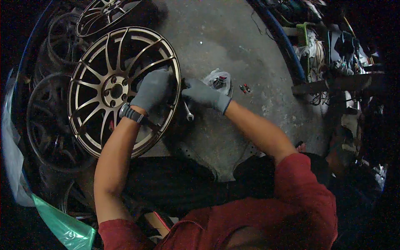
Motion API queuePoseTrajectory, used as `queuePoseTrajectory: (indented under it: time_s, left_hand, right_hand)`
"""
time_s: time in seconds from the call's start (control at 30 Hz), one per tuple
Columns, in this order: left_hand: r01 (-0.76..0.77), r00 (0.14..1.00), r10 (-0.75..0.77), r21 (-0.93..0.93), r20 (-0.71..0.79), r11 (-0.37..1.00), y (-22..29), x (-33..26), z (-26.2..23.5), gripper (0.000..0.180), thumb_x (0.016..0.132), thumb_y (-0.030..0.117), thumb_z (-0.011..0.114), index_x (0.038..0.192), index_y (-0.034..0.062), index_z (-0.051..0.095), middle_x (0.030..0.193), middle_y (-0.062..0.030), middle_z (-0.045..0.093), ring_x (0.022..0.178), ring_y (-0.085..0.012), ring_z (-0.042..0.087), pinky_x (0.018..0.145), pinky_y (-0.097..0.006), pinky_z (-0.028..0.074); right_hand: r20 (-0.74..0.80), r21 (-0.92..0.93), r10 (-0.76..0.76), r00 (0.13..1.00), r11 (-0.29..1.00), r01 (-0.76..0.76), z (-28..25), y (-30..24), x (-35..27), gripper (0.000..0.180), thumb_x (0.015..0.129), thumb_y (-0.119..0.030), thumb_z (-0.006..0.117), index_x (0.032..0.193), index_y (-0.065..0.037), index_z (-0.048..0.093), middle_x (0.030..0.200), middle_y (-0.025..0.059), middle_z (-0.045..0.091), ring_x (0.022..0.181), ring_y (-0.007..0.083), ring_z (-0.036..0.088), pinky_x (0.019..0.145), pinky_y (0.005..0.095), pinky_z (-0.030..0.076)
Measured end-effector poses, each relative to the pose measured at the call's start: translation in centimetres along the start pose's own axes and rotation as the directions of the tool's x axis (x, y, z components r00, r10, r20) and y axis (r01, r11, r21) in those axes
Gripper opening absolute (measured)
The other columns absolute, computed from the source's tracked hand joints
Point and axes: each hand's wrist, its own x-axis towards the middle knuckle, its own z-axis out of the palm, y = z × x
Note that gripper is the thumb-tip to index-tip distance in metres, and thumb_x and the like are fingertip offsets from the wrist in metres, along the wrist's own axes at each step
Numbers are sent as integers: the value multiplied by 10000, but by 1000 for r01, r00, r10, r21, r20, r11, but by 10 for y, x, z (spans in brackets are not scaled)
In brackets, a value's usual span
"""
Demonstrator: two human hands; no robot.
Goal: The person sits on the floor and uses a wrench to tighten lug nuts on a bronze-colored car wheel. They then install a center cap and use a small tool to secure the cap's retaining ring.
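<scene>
A bronze-coloured alloy wheel rim with many thin paired spokes (112, 89) stands tilted on the grey concrete floor (225, 37), left of centre, its face turned toward the viewer. The spokes run from a small round hub with a dark centre bore and a ring of bolt holes out to a broad polished lip that catches the light along its far and right edge. The metal looks matt gold-brown, darker at the near side where shadow falls.

The left hand (153, 88), in a grey knit glove with a dark wristwatch (131, 113) below it, lies flat over the spokes at the rim's right side, fingers spread and pressed on the metal. The right hand (205, 94), also in a grey glove, is at the rim's right edge with its fingers curled together against the lip; whether it grips anything cannot be told. A silver open-ended spanner (188, 112) lies on the floor just near of that hand.

Just beyond the right hand sits a crumpled clear plastic bag with small parts (218, 80). Darker wheel rims (52, 125) lean behind, farther left.
</scene>
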Motion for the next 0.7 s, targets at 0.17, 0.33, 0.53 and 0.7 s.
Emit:
queuePoseTrajectory:
  time_s: [0.17, 0.33, 0.53, 0.7]
  left_hand:
    - [-19, 999, 18, -43, -31, 999, 13, 5, -7, 100, 845, 87, 639, 869, 28, 716, 855, -222, 686, 823, -410, 693, 752, -497, 562]
    - [45, 996, -40, -59, 85, 997, 16, 7, -11, 161, 831, 49, 637, 971, 43, 714, 941, -213, 684, 953, -433, 660, 838, -508, 531]
    - [-63, 987, 56, -42, -149, 997, 12, 4, -2, 69, 799, 50, 650, 837, 32, 706, 848, -211, 666, 815, -414, 667, 747, -496, 548]
    - [-10, 987, 0, -59, -162, 998, 19, -11, -8, 101, 793, 27, 634, 865, 33, 705, 849, -203, 662, 845, -415, 660, 771, -505, 537]
  right_hand:
    - [-29, -124, -77, 997, 990, 73, 0, 26, 5, 439, 930, -198, 619, 1303, 33, 639, 1160, 142, 739, 1062, 176, 643, 948, 365, 516]
    - [-11, -125, -35, 999, 992, 34, -6, 36, 12, 439, 928, -285, 604, 1218, 40, 655, 1076, 163, 740, 967, 225, 660, 882, 405, 520]
    - [233, -369, 23, 972, 927, 66, -51, 11, 30, 406, 934, -317, 596, 1223, -48, 692, 1096, 221, 741, 946, 339, 718, 870, 430, 541]
    - [145, -852, 150, 978, 521, 47, -54, -58, 26, 365, 927, -245, 624, 1235, -62, 694, 1181, 196, 727, 1018, 414, 691, 963, 424, 530]
